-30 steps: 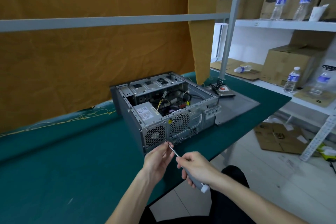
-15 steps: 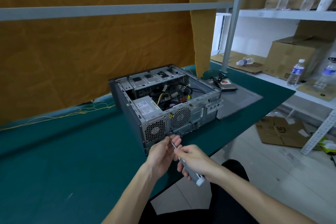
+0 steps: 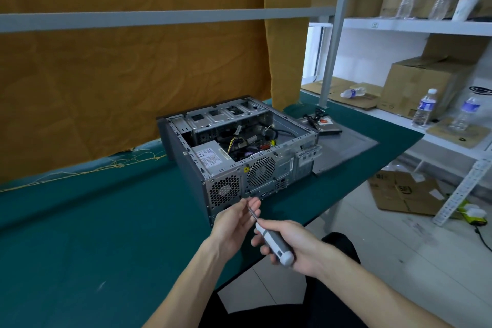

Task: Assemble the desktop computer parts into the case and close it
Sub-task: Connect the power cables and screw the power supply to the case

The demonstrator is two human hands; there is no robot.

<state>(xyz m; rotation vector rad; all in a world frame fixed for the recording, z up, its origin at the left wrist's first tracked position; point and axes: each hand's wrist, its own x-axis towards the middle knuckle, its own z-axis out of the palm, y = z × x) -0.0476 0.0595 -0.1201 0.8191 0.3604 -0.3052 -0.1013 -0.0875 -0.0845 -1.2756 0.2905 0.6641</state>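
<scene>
The open grey metal desktop computer case [image 3: 239, 152] lies on its side near the middle of the green-covered table [image 3: 80, 234], its rear panel facing the near edge. The top is uncovered, so the inside shows: a silver power supply box with a white label [image 3: 211, 158] at the near left, a bundle of yellow and black cables [image 3: 241, 141] behind it, and a row of metal drive bays along the far wall. Two round perforated fan grilles sit on the rear panel, the smaller at the left, the larger at the right.

One flat grey side panel [image 3: 348, 146] lies on the table just right of the case, and one drive with a red-marked label [image 3: 323, 125] rests at its far end, a black bracket beside it.

One screwdriver with a grey and white handle [image 3: 277, 246] is in play. The right hand [image 3: 295, 245] has its fingers curled round the handle, the thin shaft pointing up and left towards the case's lower rear edge. The left hand [image 3: 237, 224] meets the shaft near its tip, fingers loosely bent around it (whether they pinch a screw there cannot be told).

Farther right, white shelving [image 3: 399, 26] carries brown cardboard boxes and five clear water bottles, four upright and one lying down.
</scene>
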